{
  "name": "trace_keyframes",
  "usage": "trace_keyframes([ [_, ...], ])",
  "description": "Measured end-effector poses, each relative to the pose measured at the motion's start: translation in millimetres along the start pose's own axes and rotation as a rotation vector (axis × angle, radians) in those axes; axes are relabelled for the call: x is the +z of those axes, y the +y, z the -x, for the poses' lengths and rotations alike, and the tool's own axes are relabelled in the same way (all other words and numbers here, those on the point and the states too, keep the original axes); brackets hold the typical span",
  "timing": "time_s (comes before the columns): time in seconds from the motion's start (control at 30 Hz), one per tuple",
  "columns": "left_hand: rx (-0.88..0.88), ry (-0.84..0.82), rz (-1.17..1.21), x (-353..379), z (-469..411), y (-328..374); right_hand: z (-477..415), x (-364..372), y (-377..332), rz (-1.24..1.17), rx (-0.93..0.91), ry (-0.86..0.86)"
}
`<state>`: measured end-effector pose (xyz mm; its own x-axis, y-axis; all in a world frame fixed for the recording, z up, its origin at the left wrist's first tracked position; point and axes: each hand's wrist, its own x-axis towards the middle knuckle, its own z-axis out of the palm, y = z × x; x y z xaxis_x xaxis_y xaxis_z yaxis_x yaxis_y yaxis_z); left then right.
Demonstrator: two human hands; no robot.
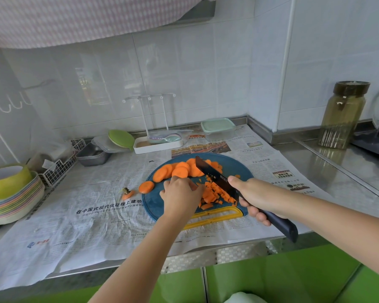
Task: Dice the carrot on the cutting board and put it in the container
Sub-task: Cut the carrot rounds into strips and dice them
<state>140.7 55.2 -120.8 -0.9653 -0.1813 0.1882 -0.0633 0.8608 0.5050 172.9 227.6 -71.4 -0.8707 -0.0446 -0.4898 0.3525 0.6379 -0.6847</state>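
Partly the left hand (179, 193) hides its own fingertips, which curl down on the carrot pieces (214, 194) just left of the blade, so their hold is hard to see. The right hand (254, 197) grips the dark handle of the knife (214, 176), whose long blade points away and left, with its tip over the round slices (179, 169). Both lie on the blue cutting board (153, 200), and the lidded container (218, 127) stands well behind.
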Motion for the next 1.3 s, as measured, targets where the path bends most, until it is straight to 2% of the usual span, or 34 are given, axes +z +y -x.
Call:
trace_keyframes([
  [0.13,0.056,0.028,0.066,-5,-2,-14,0,-1,3,0.001,0.007,-0.001],
  [0.3,0.038,-0.110,0.085,-1,0,-25,2,0,4,0.018,0.002,-0.003],
  [0.83,0.008,-0.061,0.145,4,5,-16,3,8,7,0.061,0.003,0.021],
  [1.1,0.061,-0.050,0.042,3,3,-19,2,8,3,0.042,-0.005,0.037],
  [1.3,0.057,-0.023,0.121,1,-6,-18,5,6,0,0.035,-0.004,0.050],
])
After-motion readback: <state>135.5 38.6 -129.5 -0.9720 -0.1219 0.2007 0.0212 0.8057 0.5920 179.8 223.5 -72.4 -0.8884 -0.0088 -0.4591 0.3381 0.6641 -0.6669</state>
